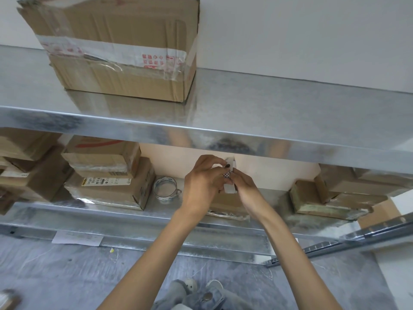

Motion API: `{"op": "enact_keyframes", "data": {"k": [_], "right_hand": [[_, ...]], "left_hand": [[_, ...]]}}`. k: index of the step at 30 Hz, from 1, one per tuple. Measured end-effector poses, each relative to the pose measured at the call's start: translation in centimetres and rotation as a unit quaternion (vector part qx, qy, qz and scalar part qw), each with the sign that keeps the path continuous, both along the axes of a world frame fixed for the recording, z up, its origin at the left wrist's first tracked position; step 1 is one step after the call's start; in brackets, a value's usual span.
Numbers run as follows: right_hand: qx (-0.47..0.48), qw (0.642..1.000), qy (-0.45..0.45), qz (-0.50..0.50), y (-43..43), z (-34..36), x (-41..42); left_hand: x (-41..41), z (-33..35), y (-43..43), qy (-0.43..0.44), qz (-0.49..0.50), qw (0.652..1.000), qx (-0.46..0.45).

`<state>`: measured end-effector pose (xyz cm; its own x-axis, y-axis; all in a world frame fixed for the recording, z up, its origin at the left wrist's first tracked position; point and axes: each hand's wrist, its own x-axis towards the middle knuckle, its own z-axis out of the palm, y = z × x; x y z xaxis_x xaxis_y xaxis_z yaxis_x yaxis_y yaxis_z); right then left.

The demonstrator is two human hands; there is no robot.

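Item: small white piece (230, 189), held upright in mid-air in front of the lower shelf (169, 211), just below the front edge of the upper shelf (268, 113). Left hand (204, 183): at 9 o'clock of the piece, fingers (214, 161) curled over its upper end, pinching it. Right hand (244, 186): at 3 o'clock, fingers wrapped round the lower half; the bottom end shows between the two hands, the top end pokes out at 12 o'clock above the fingertips. A patterned patch sits mid-piece, too small to identify. Below, at 6 o'clock: a flat cardboard box (225, 203) on the lower shelf. At 9 o'clock: clear tape roll (165, 190), then stacked cartons (105, 175). At 3 o'clock: further cartons (335, 198). At 11 o'clock, on the upper shelf: large taped carton (120, 52).
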<state>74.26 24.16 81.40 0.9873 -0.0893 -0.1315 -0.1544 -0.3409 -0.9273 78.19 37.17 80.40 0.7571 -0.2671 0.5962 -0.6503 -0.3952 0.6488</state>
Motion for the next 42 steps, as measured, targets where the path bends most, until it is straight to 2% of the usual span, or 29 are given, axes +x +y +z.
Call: {"op": "enact_keyframes", "data": {"k": [3, 7, 9, 11, 15, 22, 29, 38, 42], "right_hand": [[0.071, 0.997, -0.011, -0.024, 0.2, 0.7, -0.7], [0.096, 0.990, -0.011, -0.100, 0.8, 1.4, -1.1], [0.095, 0.987, -0.004, -0.130, 1.2, 1.5, -1.2], [0.096, 0.986, -0.025, -0.134, 1.3, 1.4, -1.2], [0.065, 0.994, -0.066, -0.058, 1.0, 1.6, -1.4], [0.044, 0.998, -0.032, 0.032, -0.4, 0.7, -1.4], [0.087, 0.995, -0.040, 0.022, 0.3, 0.6, -1.6], [0.126, 0.987, -0.067, -0.068, 1.0, 0.3, -1.2], [0.152, 0.986, -0.049, -0.039, 0.7, 0.8, -1.4]], "left_hand": [[-0.6, 1.0, 0.0, 0.095, -0.012, 0.995, -0.039], [0.0, 1.9, -0.2, 0.237, -0.083, 0.967, 0.046], [0.3, 1.8, -0.3, 0.281, -0.112, 0.949, 0.089], [0.1, 1.8, -0.3, 0.282, -0.120, 0.947, 0.094], [0.0, 1.9, -0.3, 0.255, -0.110, 0.957, 0.085], [0.8, 2.2, 0.5, 0.270, -0.118, 0.952, 0.083], [0.9, 1.9, 0.4, 0.251, -0.122, 0.957, 0.076], [0.9, 1.3, -0.2, 0.248, -0.131, 0.955, 0.095], [1.0, 1.1, -0.3, 0.259, -0.123, 0.954, 0.089]]}}
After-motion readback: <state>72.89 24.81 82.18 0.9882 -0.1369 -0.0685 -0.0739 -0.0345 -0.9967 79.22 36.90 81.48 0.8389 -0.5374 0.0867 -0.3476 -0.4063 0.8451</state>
